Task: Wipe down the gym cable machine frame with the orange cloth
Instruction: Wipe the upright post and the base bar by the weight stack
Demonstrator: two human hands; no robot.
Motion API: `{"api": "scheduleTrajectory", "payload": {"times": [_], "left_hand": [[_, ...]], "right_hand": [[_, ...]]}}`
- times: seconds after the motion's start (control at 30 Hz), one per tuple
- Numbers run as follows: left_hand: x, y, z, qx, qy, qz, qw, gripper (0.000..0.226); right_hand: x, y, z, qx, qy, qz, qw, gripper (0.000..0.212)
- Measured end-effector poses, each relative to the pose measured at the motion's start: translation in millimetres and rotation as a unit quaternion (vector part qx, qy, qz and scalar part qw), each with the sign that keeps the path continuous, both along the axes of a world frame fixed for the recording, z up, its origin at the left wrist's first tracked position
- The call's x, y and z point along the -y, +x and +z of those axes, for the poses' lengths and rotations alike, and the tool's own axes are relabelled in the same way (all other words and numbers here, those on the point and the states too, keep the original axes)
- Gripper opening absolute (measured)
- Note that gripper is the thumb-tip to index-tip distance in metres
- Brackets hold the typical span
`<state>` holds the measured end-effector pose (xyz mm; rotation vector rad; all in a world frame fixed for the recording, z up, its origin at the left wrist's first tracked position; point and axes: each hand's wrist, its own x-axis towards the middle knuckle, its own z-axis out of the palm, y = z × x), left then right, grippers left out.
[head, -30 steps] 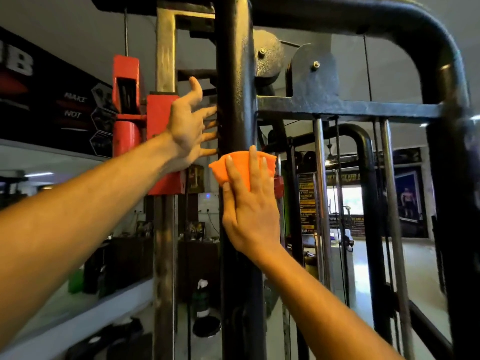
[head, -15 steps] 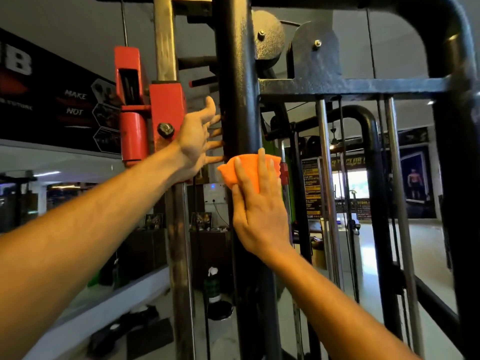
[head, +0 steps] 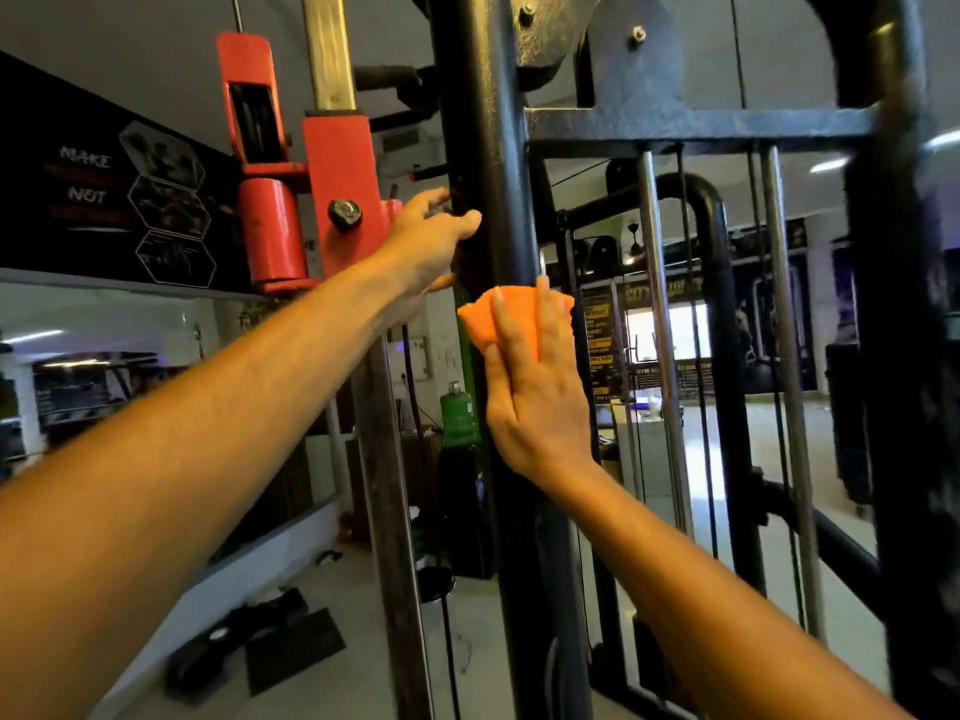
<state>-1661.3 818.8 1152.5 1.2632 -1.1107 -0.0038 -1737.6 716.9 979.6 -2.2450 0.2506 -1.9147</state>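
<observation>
The black upright post [head: 491, 148] of the cable machine frame stands in the middle of the head view. My right hand [head: 535, 392] lies flat against it, fingers up, pressing the folded orange cloth [head: 511, 322] onto the post at chest height. My left hand [head: 428, 241] reaches to the post's left side, a little higher than the cloth, fingers curled around its far edge. A black crossbar [head: 701, 124] runs right from the post near the top.
A red sliding carriage [head: 337, 194] with a knob sits on a steel rail [head: 384, 485] just left of my left hand. Chrome guide rods [head: 657, 330] and a cable hang right of the post. A thick black frame tube [head: 904, 356] stands at the far right. A green bottle [head: 458, 415] stands behind.
My right hand and the cloth have slid down the post relative to the crossbar and red carriage. My left hand has moved in from spread fingers beside the post to curling onto it.
</observation>
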Motion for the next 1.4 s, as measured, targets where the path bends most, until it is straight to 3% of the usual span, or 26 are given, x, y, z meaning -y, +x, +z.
{"api": "scheduleTrajectory", "payload": {"times": [0.17,0.37,0.6,0.7,0.83,1.0,1.1,1.3,1.4], "left_hand": [[-5.8,-1.6,-1.0,0.032,0.024,-0.003,0.999,0.026],[-5.5,7.0,-15.9,0.029,0.052,-0.059,0.996,0.033],[-5.3,5.9,-20.2,0.003,0.045,-0.056,0.997,0.042],[2.7,13.1,-24.7,0.021,0.024,-0.032,0.999,0.059],[7.6,20.7,-29.2,0.052,0.026,-0.022,0.998,0.065],[9.0,21.2,-35.0,0.066,0.038,-0.012,0.997,0.078],[6.3,23.5,-40.1,0.063,0.045,-0.028,0.997,0.067],[1.6,24.0,-52.1,0.043,0.071,-0.040,0.996,0.070],[-1.5,16.5,-49.8,0.032,0.072,-0.038,0.996,0.064]], "right_hand": [[-1.2,4.3,45.0,0.013,-0.002,-0.016,1.000,0.060],[-6.3,-1.1,-44.2,-0.009,-0.008,-0.028,1.000,0.063],[3.7,-2.3,38.5,0.000,0.007,0.007,1.000,0.060],[-0.7,-0.4,6.2,0.021,0.005,0.001,1.000,0.063],[-8.0,-1.2,-56.6,-0.005,0.044,0.012,0.999,0.065],[-4.1,-0.5,7.8,0.007,0.042,0.010,0.999,0.061],[-4.9,4.8,18.6,0.021,0.024,-0.002,0.999,0.062],[-11.1,1.1,-76.9,0.001,0.046,0.002,0.999,0.064],[-6.3,1.8,-44.8,0.007,0.048,0.000,0.999,0.062]]}}
